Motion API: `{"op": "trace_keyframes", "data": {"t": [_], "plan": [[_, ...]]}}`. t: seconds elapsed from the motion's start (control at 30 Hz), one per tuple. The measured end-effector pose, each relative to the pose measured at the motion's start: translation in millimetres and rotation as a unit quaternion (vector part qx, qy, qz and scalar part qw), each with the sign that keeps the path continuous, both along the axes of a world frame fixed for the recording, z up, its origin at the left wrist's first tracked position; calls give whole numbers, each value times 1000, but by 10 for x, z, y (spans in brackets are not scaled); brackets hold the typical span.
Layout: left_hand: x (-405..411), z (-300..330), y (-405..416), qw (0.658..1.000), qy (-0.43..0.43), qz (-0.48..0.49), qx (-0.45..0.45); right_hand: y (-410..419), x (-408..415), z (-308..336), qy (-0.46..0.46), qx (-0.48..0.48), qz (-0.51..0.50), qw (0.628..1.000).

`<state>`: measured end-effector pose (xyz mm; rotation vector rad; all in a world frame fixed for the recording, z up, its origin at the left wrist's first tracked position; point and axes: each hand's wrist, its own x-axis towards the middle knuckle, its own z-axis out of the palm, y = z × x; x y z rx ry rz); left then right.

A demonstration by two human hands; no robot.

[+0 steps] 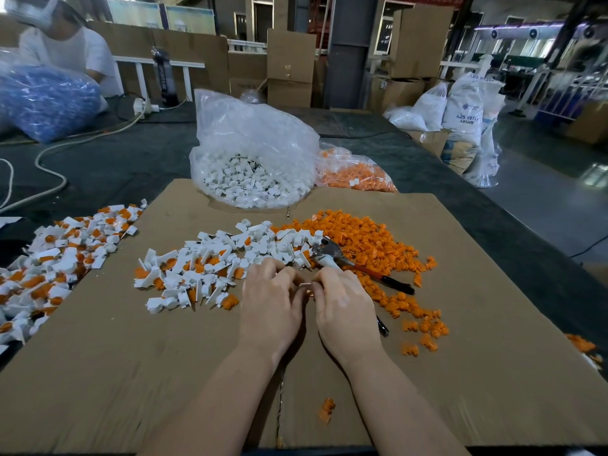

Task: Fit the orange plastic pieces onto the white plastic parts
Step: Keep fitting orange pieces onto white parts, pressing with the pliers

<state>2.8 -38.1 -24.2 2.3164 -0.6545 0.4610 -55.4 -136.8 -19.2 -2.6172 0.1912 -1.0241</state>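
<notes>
Left hand: the left hand [273, 297] lies knuckles up over the cardboard sheet [477, 324], fingers curled inward, pinching one end of a small white part [305, 285] at its fingertips.
Right hand: the right hand [342, 301] mirrors it, fingers curled, gripping the other end of the same white part; a sliver of orange shows just below the part between the two hands.
White part in hand: held between both hands, just above the cardboard, in front of the loose white pile; mostly hidden by the fingers.
Loose white parts: a pile of white parts [210, 261] spreads left of the hands, with some orange mixed in.
Orange pieces: a heap of orange pieces [371, 238] lies to the right and behind the hands, thinning out into scattered pieces toward the near right.
Finished pile: white parts with orange fitted [59, 255] lie at the far left edge of the cardboard.
Bags: a clear bag of white parts [253, 159] stands at the far edge of the cardboard, a bag of orange pieces [355, 172] just beside it on the right.
Tool: pliers with an orange and black handle [358, 265] rest beside the right hand, touching the orange heap.
Stray piece: one orange piece [326, 410] lies alone between the forearms.
Background: another person [62, 44] sits at the far left beside a bag of blue parts [46, 100].
</notes>
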Motion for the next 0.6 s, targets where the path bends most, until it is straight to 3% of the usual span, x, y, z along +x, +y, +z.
{"op": "trace_keyframes", "data": {"t": [0.17, 0.6], "plan": [[-64, 36, 3, 998, 51, -35, -11, 3, -10, 33, -25, -10, 1, 1000], [27, 15, 0, 994, 84, -59, -47, -32, 9, 1, -27, 16, -8, 999]]}}
